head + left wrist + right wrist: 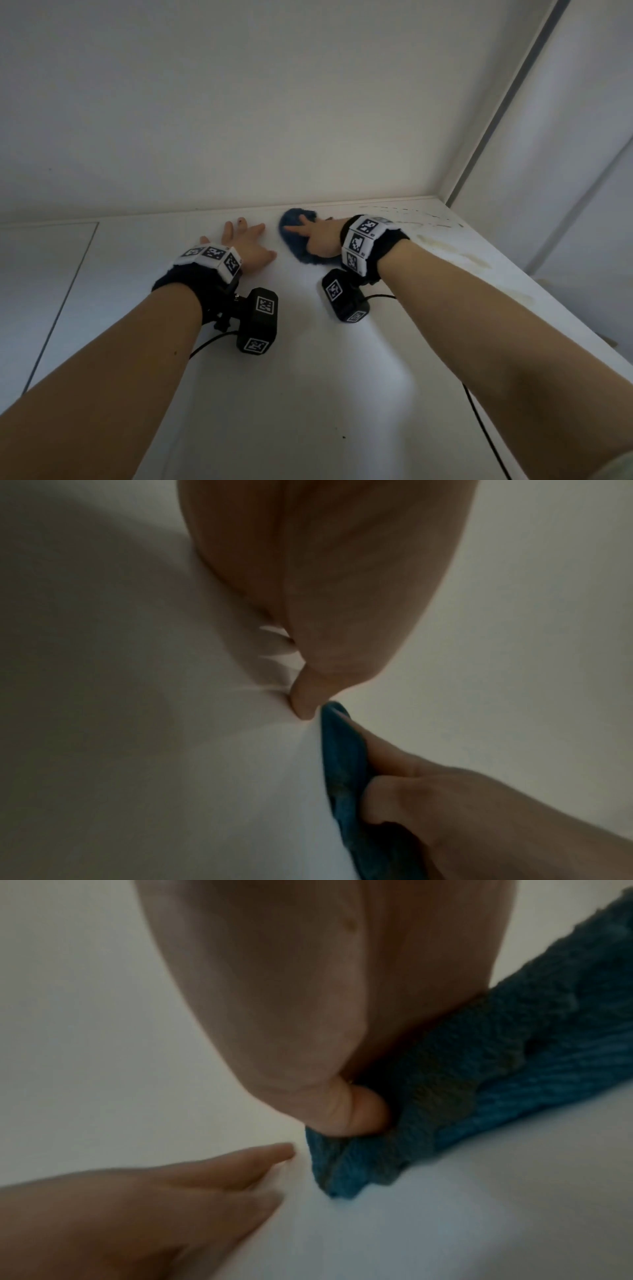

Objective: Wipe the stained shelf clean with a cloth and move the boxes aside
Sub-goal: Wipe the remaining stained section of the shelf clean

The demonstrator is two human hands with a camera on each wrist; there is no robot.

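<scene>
A dark blue fluffy cloth [291,221] lies on the white shelf [308,377] close to the back wall. My right hand [317,236] lies flat on top of it, fingers spread, pressing it down; the right wrist view shows a fingertip sunk into the cloth [514,1056]. My left hand [245,240] rests flat on the bare shelf just left of the cloth, fingers spread, holding nothing. Its fingers [240,1161] point toward the cloth's edge without touching it. Yellowish stains [455,250] mark the shelf right of my right wrist. No boxes are in view.
A plain white wall [239,102] rises behind the shelf. A white side panel with a dark gap [507,102] closes the right end. A seam [61,291] crosses the surface at far left. Camera cables [486,428] trail over the shelf near my forearms.
</scene>
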